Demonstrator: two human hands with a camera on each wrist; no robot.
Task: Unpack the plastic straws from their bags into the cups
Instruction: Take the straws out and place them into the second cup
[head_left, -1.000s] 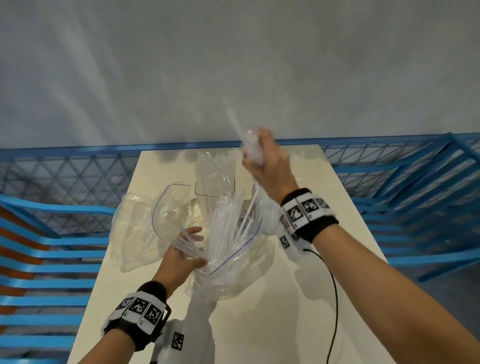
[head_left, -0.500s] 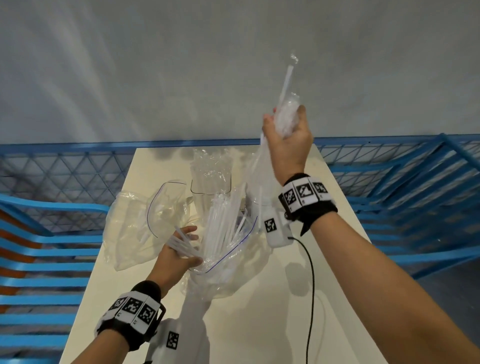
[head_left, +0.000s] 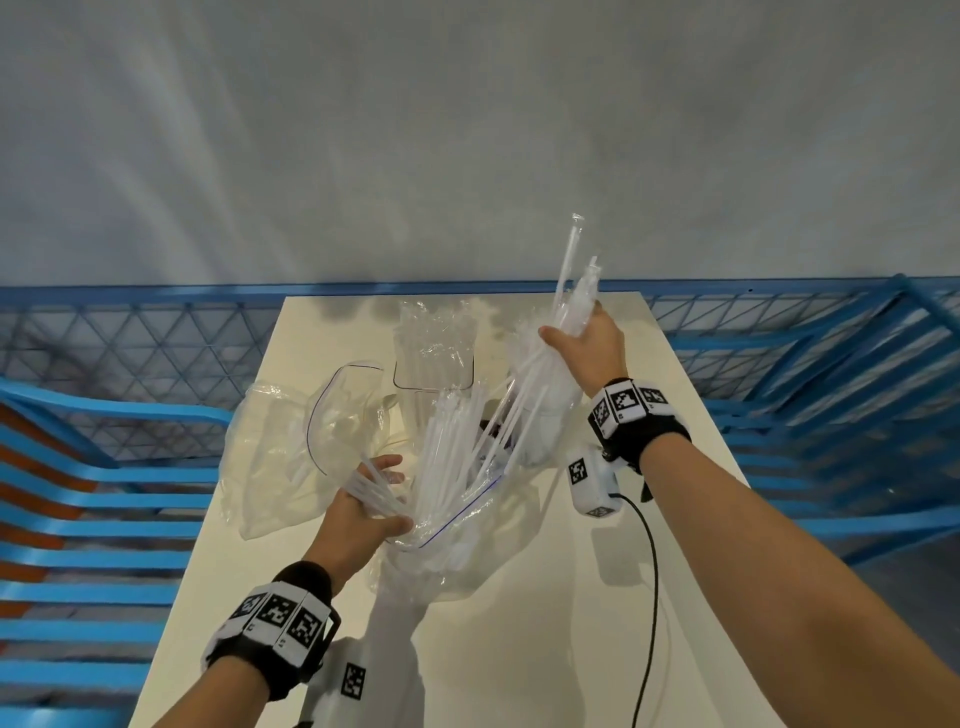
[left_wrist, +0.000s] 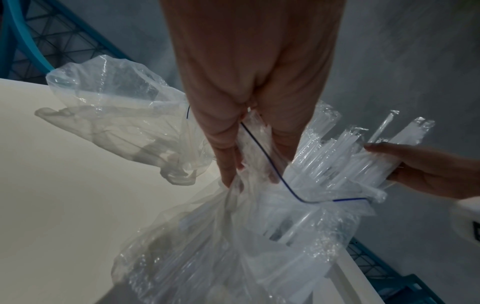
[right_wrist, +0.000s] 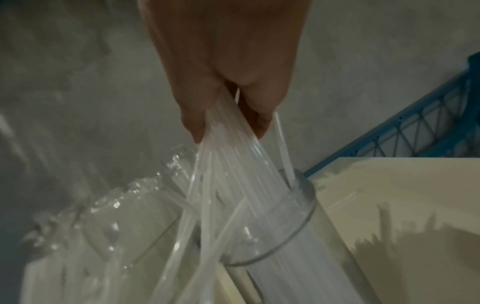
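Note:
My right hand (head_left: 571, 338) grips a bundle of wrapped clear straws (head_left: 530, 395). In the right wrist view those straws (right_wrist: 228, 170) slant down from my right hand (right_wrist: 226, 123) into a clear cup (right_wrist: 298, 222). My left hand (head_left: 384, 499) pinches the blue-lined rim of an open straw bag (head_left: 447, 540) and a few loose straws. The left wrist view shows my left hand (left_wrist: 249, 164) on that bag (left_wrist: 233, 236), with many straws (left_wrist: 335, 162) sticking out of it. A second clear cup (head_left: 434, 364) behind holds crumpled plastic.
An empty clear bag (head_left: 280, 447) lies left of the cups on the cream table (head_left: 519, 649). Blue mesh railing (head_left: 156, 353) surrounds the table on three sides. A black cable (head_left: 652, 597) hangs from my right wrist camera.
My right hand lifted a bundle of straws up out of the bag, then came down to the right, and the bundle's lower ends now sit in the cup. My left hand kept hold of the bag.

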